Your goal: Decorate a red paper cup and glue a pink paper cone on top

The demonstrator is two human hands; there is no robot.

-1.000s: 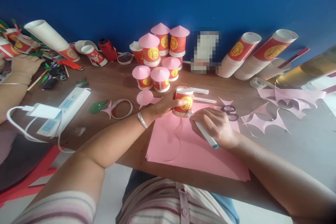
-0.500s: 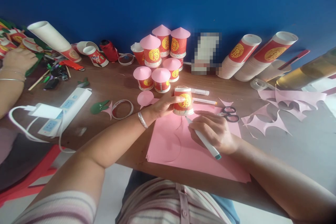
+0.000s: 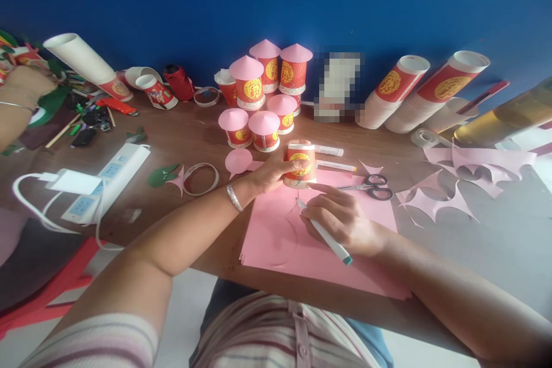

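My left hand (image 3: 276, 171) grips a red paper cup (image 3: 295, 153) with a gold emblem, held upside down with its white rim toward me. Teal-capped at its back end, a white marker (image 3: 330, 234) is in my right hand (image 3: 345, 215), its tip pointing up and left, just below the cup. My right index finger reaches to the cup's rim. Beneath both hands lies a stack of pink paper (image 3: 276, 241) with a curved line on the top sheet. Scissors (image 3: 375, 187) rest at the paper's right, and two more markers (image 3: 336, 166) lie behind the cup.
Several cups with pink cone tops (image 3: 246, 81) stand near the blue wall. Leaning cup stacks (image 3: 435, 95) are at the right, above pink paper scraps (image 3: 448, 201). A power strip (image 3: 107, 184) and a tape roll (image 3: 200, 179) lie left. Another person's arm (image 3: 17, 109) is far left.
My right hand has moved slightly left and down with the marker, and its index finger now stretches toward the cup's rim. The other person's arm at far left has shifted.
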